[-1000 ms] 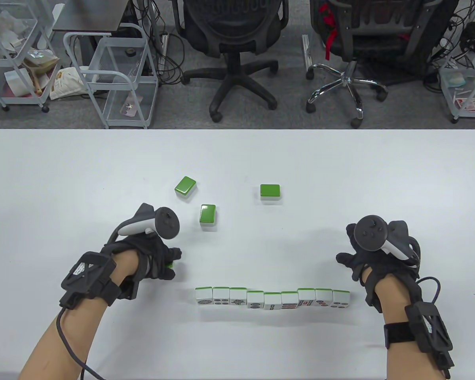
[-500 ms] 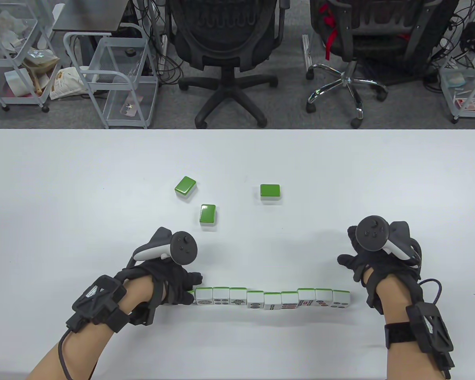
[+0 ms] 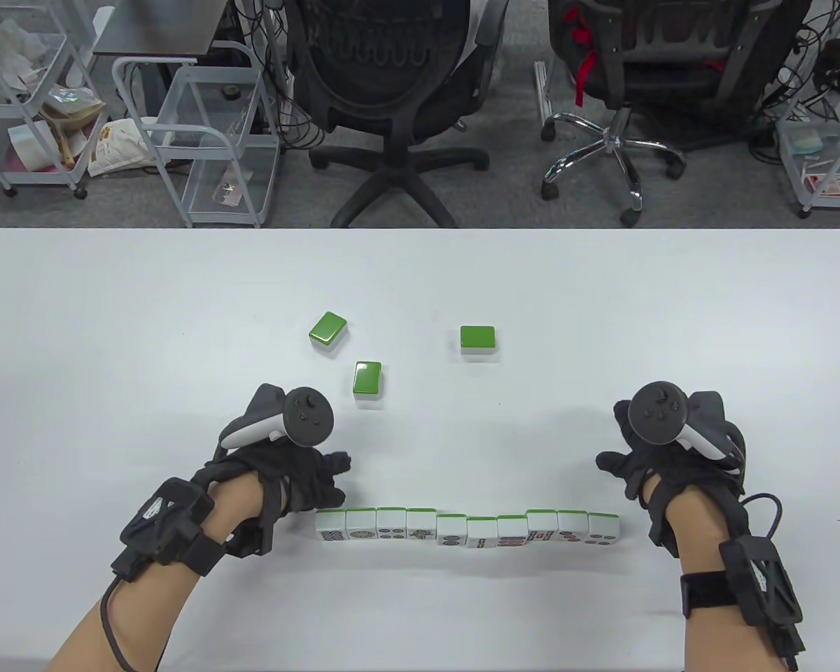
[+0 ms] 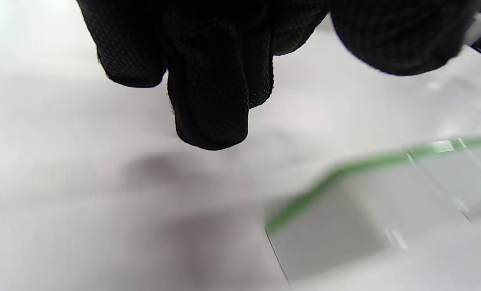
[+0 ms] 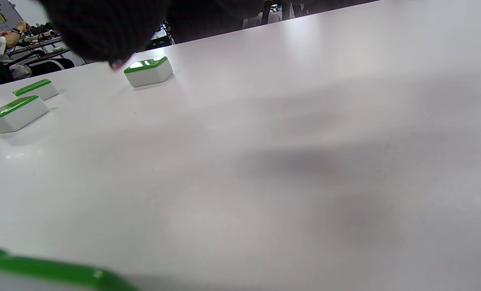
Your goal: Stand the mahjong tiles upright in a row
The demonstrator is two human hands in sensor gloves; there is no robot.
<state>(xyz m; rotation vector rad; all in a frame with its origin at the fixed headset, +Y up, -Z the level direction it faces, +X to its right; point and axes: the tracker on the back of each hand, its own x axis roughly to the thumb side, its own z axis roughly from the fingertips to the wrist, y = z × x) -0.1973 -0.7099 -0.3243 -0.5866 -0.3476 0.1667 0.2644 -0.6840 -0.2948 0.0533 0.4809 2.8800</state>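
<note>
Row of upright tiles: white faces, green top edges, dark and red marks on the faces. Beyond the row, three flat tiles show plain green backs over white bodies. Table is plain white. Both gloves black: left hand, right hand. Trackers dark grey with white handles.

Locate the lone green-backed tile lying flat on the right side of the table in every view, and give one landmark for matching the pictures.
Table view: lone flat tile, centre, right of the two other flat tiles.
Left wrist view: not in it; only the blurred row end shows.
Right wrist view: upper left, nearest of three flat tiles.
Shared landmark: the upright tile row, a green edge at bottom left.
</note>
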